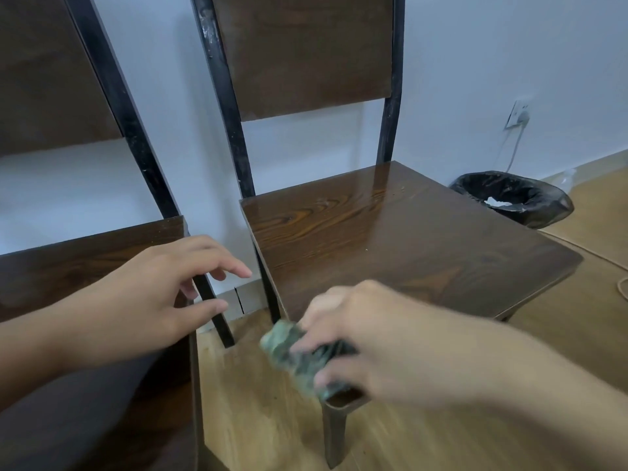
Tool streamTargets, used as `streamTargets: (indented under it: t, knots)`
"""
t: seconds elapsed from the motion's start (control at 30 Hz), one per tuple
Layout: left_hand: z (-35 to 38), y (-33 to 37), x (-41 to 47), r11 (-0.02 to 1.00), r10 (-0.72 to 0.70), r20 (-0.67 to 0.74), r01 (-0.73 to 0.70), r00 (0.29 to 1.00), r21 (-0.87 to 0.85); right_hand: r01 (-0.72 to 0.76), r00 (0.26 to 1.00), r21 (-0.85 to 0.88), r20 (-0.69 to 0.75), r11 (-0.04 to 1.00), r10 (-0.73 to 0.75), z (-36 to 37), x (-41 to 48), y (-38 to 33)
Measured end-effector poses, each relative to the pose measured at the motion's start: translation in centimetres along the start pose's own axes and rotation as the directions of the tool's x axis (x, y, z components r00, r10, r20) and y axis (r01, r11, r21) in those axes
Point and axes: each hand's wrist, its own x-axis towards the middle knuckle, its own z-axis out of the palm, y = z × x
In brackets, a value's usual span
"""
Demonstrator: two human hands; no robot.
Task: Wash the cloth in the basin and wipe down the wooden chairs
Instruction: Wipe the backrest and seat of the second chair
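Two bare forearms, bare hands (142, 300), no sleeves showing

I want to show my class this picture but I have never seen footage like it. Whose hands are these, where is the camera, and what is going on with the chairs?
There is one picture, taken by a wide-angle camera worn on a person's head, looking forward and down, so the two bare hands are the wearer's own. The right hand grips a bunched greenish cloth at the near front corner of the right-hand chair, whose seat shines, perhaps with damp. The left hand is open and empty, over the edge of the left-hand chair. Both chairs stand on a wooden floor against a pale wall. Behind sit a bin lined with a black bag and a wall socket with a cable.
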Motion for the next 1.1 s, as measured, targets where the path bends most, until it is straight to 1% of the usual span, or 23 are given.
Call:
streamTargets:
  t: [0.07,0.13,0.17,0.23,0.27,0.3,0.33,0.37,0.4,0.43,0.47,0.5,0.57,0.63,0.67,0.7,0.73,0.77,0.8,0.87,1.0,1.07,1.1]
  knots:
    - [-0.2,0.2,0.1,1.0,0.002,-0.008,-0.002,1.0,0.006,0.143,0.988,0.018,0.054,0.99,-0.144,1.3,0.6,-2.3]
    - [-0.5,0.3,0.2,1.0,0.011,-0.011,-0.011,1.0,0.021,0.168,0.985,0.062,0.03,0.984,-0.17,0.9,0.6,-2.8]
    - [-0.7,0.3,0.3,1.0,0.013,-0.009,-0.013,1.0,0.027,0.138,0.99,0.071,-0.022,0.988,-0.137,0.0,0.5,-2.2]
    - [-1.0,0.4,0.5,0.999,0.016,-0.007,-0.016,1.0,0.029,-0.008,0.985,0.036,-0.175,0.999,0.014,-2.2,0.4,1.3]
    - [-1.1,0.4,0.6,1.0,0.016,-0.003,-0.016,1.0,0.027,-0.127,0.957,0.013,-0.26,0.992,0.126,-3.6,0.4,4.1]
    - [-1.2,0.5,0.6,1.0,0.016,0.001,-0.016,1.0,0.024,-0.27,0.911,0.006,-0.322,0.963,0.258,-5.1,0.3,7.4]
    - [-1.3,0.5,0.6,1.0,0.013,0.003,-0.013,1.0,0.019,-0.416,0.85,0.019,-0.346,0.909,0.397,-6.4,0.2,10.5]
    - [-1.3,0.5,0.5,1.0,0.006,0.004,-0.006,1.0,0.013,-0.53,0.787,0.051,-0.341,0.846,0.514,-7.3,0.1,13.1]
    - [-1.3,0.5,0.4,1.0,-0.001,0.004,0.001,1.0,0.009,-0.595,0.74,0.088,-0.326,0.799,0.588,-7.6,-0.1,15.2]
    - [-1.2,0.5,0.4,1.0,-0.007,0.002,0.007,1.0,0.007,-0.616,0.719,0.119,-0.317,0.778,0.618,-7.5,-0.1,16.4]
    - [-1.1,0.5,0.4,1.0,-0.01,-0.002,0.01,1.0,0.005,-0.613,0.721,0.123,-0.316,0.78,0.617,-7.2,0.3,16.8]
    - [-0.9,0.4,0.5,1.0,-0.012,-0.004,0.012,1.0,0.005,-0.587,0.745,0.106,-0.317,0.802,0.587,-6.7,0.8,16.2]
    - [-0.6,0.5,0.7,1.0,-0.014,0.009,0.014,1.0,0.016,-0.475,0.831,0.06,-0.297,0.878,0.47,-5.1,1.9,13.0]
    - [-0.3,0.6,1.0,0.999,-0.02,0.017,0.019,1.0,0.025,-0.303,0.928,-0.003,-0.228,0.953,0.294,-2.8,2.7,8.8]
    - [-0.2,0.6,1.1,0.999,-0.018,0.015,0.017,1.0,0.03,-0.193,0.964,-0.031,-0.191,0.981,0.184,-1.6,2.9,6.6]
    - [-0.2,0.6,1.1,0.999,-0.014,0.013,0.014,1.0,0.041,-0.088,0.983,-0.038,-0.162,0.995,0.08,-0.6,3.1,4.7]
    - [-0.2,0.7,1.2,0.998,-0.011,0.009,0.011,1.0,0.056,-0.012,0.989,-0.02,-0.148,1.0,0.009,0.1,3.3,3.4]
    - [-0.3,0.7,1.4,0.997,-0.011,0.004,0.011,1.0,0.077,0.027,0.987,0.0,-0.158,1.0,-0.027,0.5,3.6,2.9]
    - [-0.4,0.7,1.6,0.995,-0.011,-0.003,0.011,1.0,0.098,0.034,0.985,-0.006,-0.172,0.999,-0.035,0.7,4.0,3.1]
    - [-0.5,0.6,1.9,0.994,-0.026,-0.007,0.027,1.0,0.11,-0.014,0.98,-0.047,-0.198,0.999,0.004,0.4,4.2,4.6]
    - [-0.2,0.7,2.2,0.996,-0.032,-0.014,0.033,0.999,0.082,-0.208,0.963,-0.15,-0.204,0.967,0.175,-2.1,1.8,9.9]
    - [-0.4,0.7,2.2,0.997,-0.032,-0.019,0.033,0.999,0.066,-0.345,0.92,-0.184,-0.263,0.92,0.292,-4.1,-1.2,14.6]
    - [-0.5,0.8,2.1,0.998,-0.031,-0.019,0.032,0.999,0.06,-0.445,0.875,-0.197,-0.302,0.874,0.378,-5.5,-3.0,17.3]
